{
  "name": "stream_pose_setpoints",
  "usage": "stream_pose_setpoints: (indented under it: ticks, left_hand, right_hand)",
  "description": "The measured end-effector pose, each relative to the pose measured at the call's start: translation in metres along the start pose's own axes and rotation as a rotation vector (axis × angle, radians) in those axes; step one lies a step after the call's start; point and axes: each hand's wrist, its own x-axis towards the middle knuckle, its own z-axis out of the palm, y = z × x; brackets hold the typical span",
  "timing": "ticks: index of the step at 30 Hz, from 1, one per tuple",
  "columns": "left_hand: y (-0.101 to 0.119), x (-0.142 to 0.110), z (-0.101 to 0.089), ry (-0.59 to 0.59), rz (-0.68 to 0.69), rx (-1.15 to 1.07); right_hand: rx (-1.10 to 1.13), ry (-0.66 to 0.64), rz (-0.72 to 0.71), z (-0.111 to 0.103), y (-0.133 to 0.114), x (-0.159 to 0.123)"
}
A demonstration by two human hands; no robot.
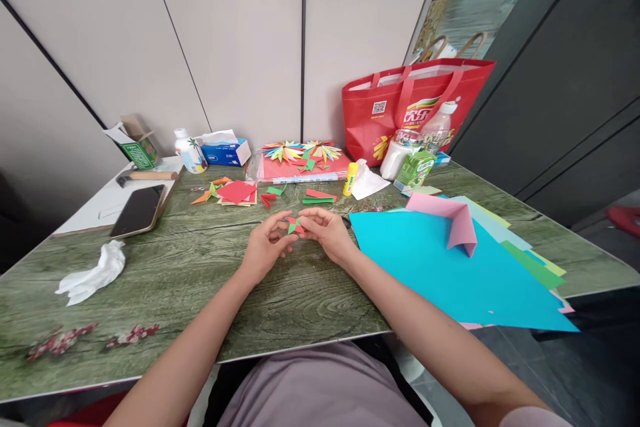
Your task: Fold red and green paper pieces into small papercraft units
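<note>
Between my two hands is a small folded paper piece (pixel 293 227) in red and green, held up over the table's middle. My left hand (pixel 265 245) pinches its left side, and my right hand (pixel 324 232) grips its right side with thumb and fingers. Just beyond lie folded red and green paper strips (pixel 320 197), a small red folded paper (pixel 267 199) and a green one (pixel 276 191). Left of those rests a stack of red paper squares (pixel 237 193), with orange and green folded pieces (pixel 204 197) beside it.
Large blue paper (pixel 440 260) covers coloured sheets at right, a folded pink paper (pixel 450 213) on top. A yellow glue stick (pixel 351 179) stands near a red bag (pixel 370 127). Left are a phone (pixel 139 209), hammer (pixel 147 175), crumpled tissue (pixel 95 273) and tissue box (pixel 227 152).
</note>
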Motion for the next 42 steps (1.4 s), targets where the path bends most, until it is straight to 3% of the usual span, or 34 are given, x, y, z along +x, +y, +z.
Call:
stream_pose_setpoints:
  ticks: [9,18,32,42]
  left_hand:
    - [0.001,0.004,-0.005,0.115,0.031,-0.052]
    - [0.007,0.004,-0.008,0.056,0.023,-0.061]
    - [0.007,0.003,-0.008,0.111,0.03,-0.118]
    - [0.003,0.003,-0.009,0.069,0.066,-0.064]
  right_hand:
    - [-0.185,-0.159,-0.203,0.002,-0.004,-0.003]
    - [-0.404,-0.114,-0.351,-0.006,0.001,0.0]
    - [-0.44,-0.119,-0.447,-0.007,0.002,-0.001]
    - [-0.453,-0.135,-0.467,-0.01,0.004,0.002]
